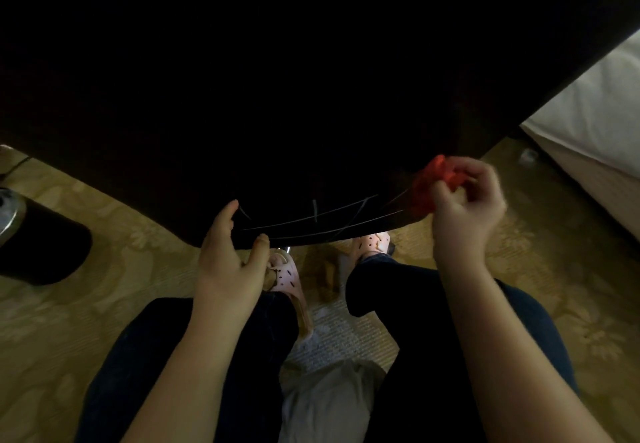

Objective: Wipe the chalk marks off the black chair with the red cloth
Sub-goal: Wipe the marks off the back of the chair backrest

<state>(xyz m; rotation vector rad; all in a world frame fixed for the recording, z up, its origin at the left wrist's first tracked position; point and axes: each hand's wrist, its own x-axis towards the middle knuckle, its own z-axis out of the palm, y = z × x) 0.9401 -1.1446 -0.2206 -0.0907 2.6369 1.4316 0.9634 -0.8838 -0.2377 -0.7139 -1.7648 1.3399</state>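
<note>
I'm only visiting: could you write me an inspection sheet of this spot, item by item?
Surface: black chair, very dark; only its near edge shows detail.
Job's things: chalk marks, thin pale lines crossing near that edge, unwiped; red cloth, bunched at the chair's right side.
Clutter: dark container on the floor, left.
Hands: left hand holds the chair's near edge; right hand grips the cloth.
Cables: dark cord on the floor, far left.
Surroundings: patterned carpet; white bed at right; pink slippers on the person's feet.
</note>
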